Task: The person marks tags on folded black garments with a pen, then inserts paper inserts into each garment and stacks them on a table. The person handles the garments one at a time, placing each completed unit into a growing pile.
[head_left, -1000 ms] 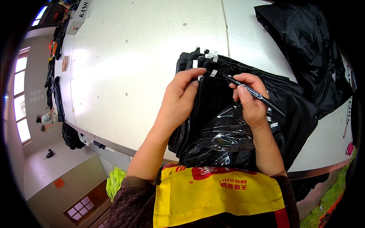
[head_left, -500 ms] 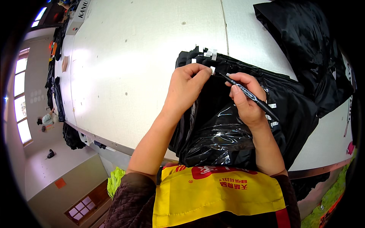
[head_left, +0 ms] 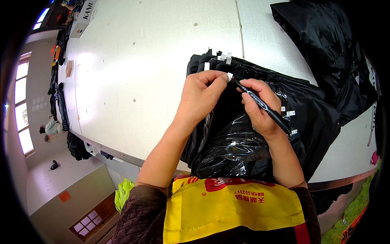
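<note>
My left hand (head_left: 204,90) pinches a small white tag (head_left: 230,76) between thumb and forefinger at the far edge of a stack of shiny black fabric pieces (head_left: 235,142). In my right hand (head_left: 262,107) is a black marker pen (head_left: 266,106), its tip pointing up and left at the tag. The tip appears to touch the tag or be right beside it. Several other white tags (head_left: 223,56) stick out along the stack's far edge, and a few small white labels (head_left: 291,113) lie on its right side, next to my right wrist.
The stack rests on a wide white table (head_left: 134,73). Farther right lies a heap of black glossy fabric (head_left: 321,49). A white box (head_left: 83,20) stands at the table's far left. A yellow apron (head_left: 231,207) hangs at the near edge, and bright green cloth (head_left: 123,194) is at lower left.
The marker and my right hand have shifted slightly left and down, with the pen's tip closer to the tag. My left hand has moved slightly right with the tag.
</note>
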`<state>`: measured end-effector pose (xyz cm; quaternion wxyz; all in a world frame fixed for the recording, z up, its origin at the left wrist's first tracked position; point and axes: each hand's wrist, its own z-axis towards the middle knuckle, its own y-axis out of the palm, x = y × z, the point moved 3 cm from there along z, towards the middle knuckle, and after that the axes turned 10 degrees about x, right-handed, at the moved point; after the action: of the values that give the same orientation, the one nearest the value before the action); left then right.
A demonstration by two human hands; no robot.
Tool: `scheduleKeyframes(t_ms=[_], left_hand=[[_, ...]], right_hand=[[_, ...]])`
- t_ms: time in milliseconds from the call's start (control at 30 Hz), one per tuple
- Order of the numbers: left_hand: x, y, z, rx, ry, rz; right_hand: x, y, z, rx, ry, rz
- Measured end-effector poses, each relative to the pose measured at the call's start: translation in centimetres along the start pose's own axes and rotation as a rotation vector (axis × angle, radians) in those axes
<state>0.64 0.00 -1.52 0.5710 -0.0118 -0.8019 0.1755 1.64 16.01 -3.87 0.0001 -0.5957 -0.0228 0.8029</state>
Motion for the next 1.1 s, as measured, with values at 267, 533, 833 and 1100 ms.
scheduleKeyframes(t_ms=[267, 533, 833, 1100], left_hand=[[0.1, -0.1, -0.1, -0.050, -0.035, 0.012], [-0.2, -0.2, 0.0, -0.056, -0.046, 0.006], [0.2, -1.0, -2.2, 0.124, 0.421, 0.304], [0.9, 1.3, -7.9, 0.089, 1.178, 0.654]], right_hand=[[0.0, -0.1, 0.1, -0.041, -0.021, -0.028], [0.0, -0.1, 0.1, -0.047, 0.061, -0.042], [0.7, -0.6, -0.4, 0.148, 0.238, 0.316], [0.3, -1.8, 0.5, 0.345, 0.261, 0.569]])
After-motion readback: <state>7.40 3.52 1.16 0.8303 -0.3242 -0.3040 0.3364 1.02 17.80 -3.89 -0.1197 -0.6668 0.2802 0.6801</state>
